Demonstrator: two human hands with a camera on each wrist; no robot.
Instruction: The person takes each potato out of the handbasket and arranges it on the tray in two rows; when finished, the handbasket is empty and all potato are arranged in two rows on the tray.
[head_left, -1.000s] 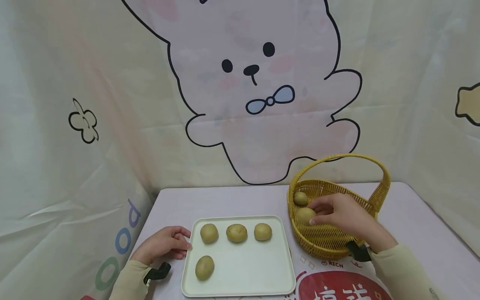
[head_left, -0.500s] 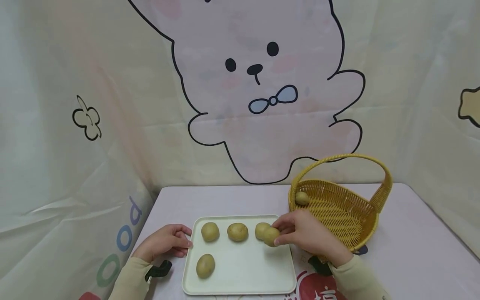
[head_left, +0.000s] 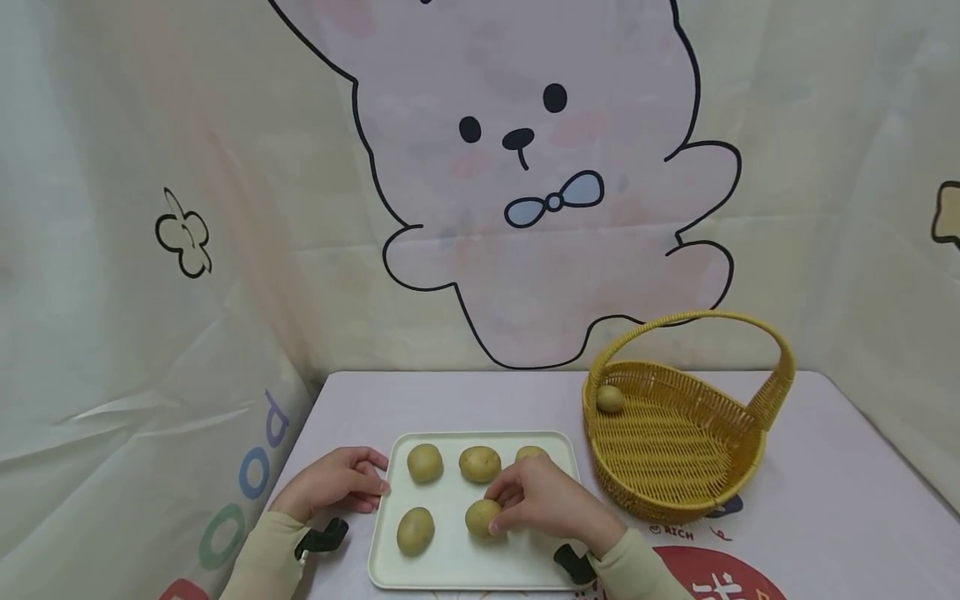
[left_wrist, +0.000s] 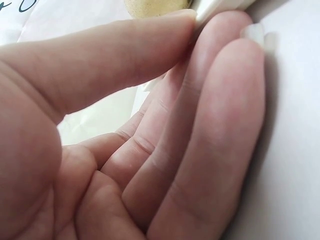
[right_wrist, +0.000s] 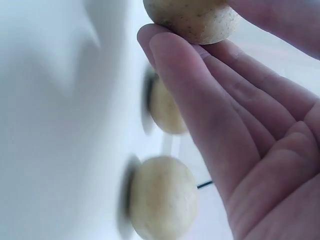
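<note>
My right hand (head_left: pixel 543 504) pinches a potato (head_left: pixel 482 518) between thumb and fingers above the front middle of a white tray (head_left: pixel 450 575). The same potato (right_wrist: pixel 195 20) shows at the top of the right wrist view. A back row on the tray holds a left potato (head_left: pixel 425 462), a middle potato (head_left: pixel 480 464) and a right potato (head_left: pixel 531 452), the last partly hidden by my hand. One more potato (head_left: pixel 416 532) lies front left. At the tray's left edge, my left hand (head_left: pixel 337 483) holds the rim (left_wrist: pixel 212 11) between thumb and fingers.
Behind and right of the tray stands a yellow wicker basket (head_left: pixel 675 500) with a tall handle (head_left: pixel 697 317). One potato (head_left: pixel 610 399) sits inside it, at the left. The pale table (head_left: pixel 817 467) meets a printed cloth backdrop (head_left: pixel 330 317).
My right hand has carried a potato out of the basket, leftward over the tray to its front middle. The left hand keeps its place at the tray's edge. The view has shifted slightly.
</note>
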